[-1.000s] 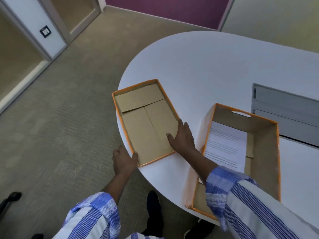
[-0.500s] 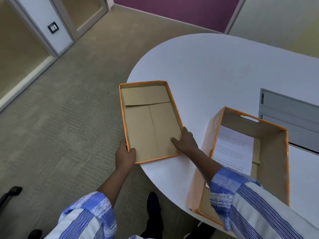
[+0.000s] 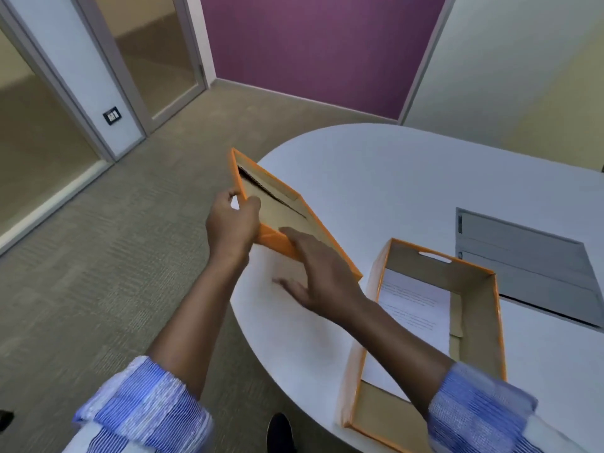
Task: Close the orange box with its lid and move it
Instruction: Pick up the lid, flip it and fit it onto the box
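The orange lid (image 3: 277, 204) is raised off the white table (image 3: 392, 178) and tilted, its brown cardboard inside facing right. My left hand (image 3: 232, 220) grips its near left rim, thumb inside. My right hand (image 3: 320, 273) lies flat against the lid's near right end, fingers spread, blurred with motion. The open orange box (image 3: 483, 322) stands on the table to the right, with a printed white sheet (image 3: 415, 308) in it. My right forearm crosses over the box's near left wall.
A grey hatch panel (image 3: 523, 266) is set into the table behind the box. The table's curved edge runs just below my hands, with carpet (image 3: 114, 273) to the left. Glass doors (image 3: 157, 53) stand at the far left. A dark shoe (image 3: 281, 433) shows below.
The lid lay flat on the table with both hands at its near edge. Now it is lifted and tipped up on its side, and the view has swung upward.
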Available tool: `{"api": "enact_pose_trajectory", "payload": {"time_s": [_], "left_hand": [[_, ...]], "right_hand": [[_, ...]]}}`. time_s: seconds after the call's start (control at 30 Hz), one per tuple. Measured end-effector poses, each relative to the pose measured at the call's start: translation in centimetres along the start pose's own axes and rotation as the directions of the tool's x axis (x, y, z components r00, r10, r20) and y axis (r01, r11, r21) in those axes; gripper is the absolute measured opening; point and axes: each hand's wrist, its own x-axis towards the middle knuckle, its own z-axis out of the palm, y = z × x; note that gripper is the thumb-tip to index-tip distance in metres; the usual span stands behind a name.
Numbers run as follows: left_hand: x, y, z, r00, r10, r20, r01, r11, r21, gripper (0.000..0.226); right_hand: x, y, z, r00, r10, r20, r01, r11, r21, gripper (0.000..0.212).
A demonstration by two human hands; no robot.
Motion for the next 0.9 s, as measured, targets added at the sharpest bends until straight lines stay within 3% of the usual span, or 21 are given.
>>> {"api": "enact_pose_trajectory", "payload": {"time_s": [0.17, 0.3, 0.4, 0.53, 0.63, 0.77, 0.9], "left_hand": [[-2.1, 8.6, 0.9, 0.982, 0.171, 0.083, -0.158, 0.977, -0.142, 0.055], [-3.4, 11.9, 2.1, 0.943, 0.290, 0.161, -0.234, 0.926, -0.295, 0.053], [-3.3, 11.0, 3.3, 0.953, 0.284, 0.103, -0.256, 0.940, -0.226, 0.066], [-1.7, 7.7, 4.7, 0.975, 0.222, -0.017, -0.222, 0.972, -0.070, 0.074], [-0.7, 5.6, 5.6, 0.990, 0.139, -0.027, -0.138, 0.990, 0.012, 0.081], [-0.9, 2.2, 7.4, 0.990, -0.075, 0.122, 0.071, 0.997, 0.036, 0.086], [-4.0, -1.1, 10.2, 0.904, -0.171, 0.391, 0.209, 0.976, -0.056, 0.061]], "right_hand": [[1.6, -1.8, -5.9, 0.920, 0.066, -0.386, -0.024, 0.993, 0.112, 0.027], [1.6, -2.3, -12.1, 0.796, 0.213, -0.567, -0.048, 0.955, 0.292, 0.021], [0.4, -1.5, -17.1, 0.712, 0.293, -0.638, -0.041, 0.924, 0.380, 0.021], [-3.1, 1.2, -22.7, 0.644, 0.456, -0.614, -0.071, 0.835, 0.546, 0.025], [-6.6, 4.2, -25.2, 0.579, 0.603, -0.548, -0.092, 0.716, 0.692, 0.019], [-11.7, 7.8, -25.0, 0.458, 0.770, -0.444, -0.082, 0.535, 0.841, 0.014], [-16.6, 10.4, -22.3, 0.308, 0.902, -0.303, -0.006, 0.321, 0.947, 0.006]]}}
